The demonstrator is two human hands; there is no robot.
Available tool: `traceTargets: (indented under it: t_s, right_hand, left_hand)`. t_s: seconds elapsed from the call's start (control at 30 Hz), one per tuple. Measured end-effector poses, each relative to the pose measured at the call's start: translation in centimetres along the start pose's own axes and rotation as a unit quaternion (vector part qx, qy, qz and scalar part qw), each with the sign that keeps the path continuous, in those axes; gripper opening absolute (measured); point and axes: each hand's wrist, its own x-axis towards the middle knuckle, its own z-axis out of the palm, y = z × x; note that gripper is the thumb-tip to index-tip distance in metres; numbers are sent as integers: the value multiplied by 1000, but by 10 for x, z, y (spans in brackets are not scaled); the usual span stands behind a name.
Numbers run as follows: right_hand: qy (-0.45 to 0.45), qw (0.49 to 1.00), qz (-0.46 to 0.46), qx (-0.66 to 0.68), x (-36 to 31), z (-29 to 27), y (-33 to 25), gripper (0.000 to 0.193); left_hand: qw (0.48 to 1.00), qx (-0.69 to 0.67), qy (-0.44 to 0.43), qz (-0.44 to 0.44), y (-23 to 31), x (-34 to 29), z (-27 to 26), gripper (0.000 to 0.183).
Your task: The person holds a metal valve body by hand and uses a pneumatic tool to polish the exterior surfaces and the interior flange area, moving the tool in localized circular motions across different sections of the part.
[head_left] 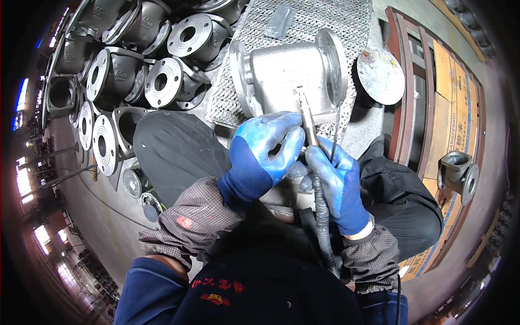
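Note:
A grey cast-metal valve body (287, 73) with two round flanges lies on a metal mesh surface (346, 19) in front of me. A slim pencil grinder (306, 116) with a black hose points at the body's near face. My right hand (338, 181), in a blue glove, grips the tool's shaft. My left hand (265, 151), also blue-gloved, curls around the tool just beside the right one, close under the valve body. The tool's tip touches the casting near its middle.
A pile of several dark flanged valve bodies (157, 81) fills the floor at left. A round metal disc (380, 75) lies right of the casting. Another small flanged casting (460, 173) sits on stacked cardboard and wood boards (449, 81) at right. My knees flank the work.

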Motion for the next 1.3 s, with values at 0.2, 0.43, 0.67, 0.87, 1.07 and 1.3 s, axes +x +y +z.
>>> traceTargets:
  t_s: [0.2, 0.43, 0.67, 0.87, 1.07, 1.3]
  right_hand:
    - [0, 1000, 1, 5, 7, 5, 2, 34]
    - [44, 997, -32, 48, 7, 1, 6, 32]
    - [-280, 956, 65, 53, -5, -10, -13, 49]
    - [-264, 957, 122, -12, -7, -9, 7, 34]
    - [1, 819, -312, -482, -6, -19, 36, 27]
    - [14, 842, -287, -456, -11, -23, 57, 31]
  left_hand:
    - [998, 18, -59, -3, 1, 7, -1, 20]
    - [996, -5, -90, -6, 5, 5, -14, 14]
    - [818, -413, -224, -333, 31, 6, -29, 61]
    - [878, -361, -250, -189, 17, -10, -24, 57]
    - [844, -404, -119, -332, 22, -29, 8, 53]
    - [861, -368, -151, -316, 13, -40, 12, 50]
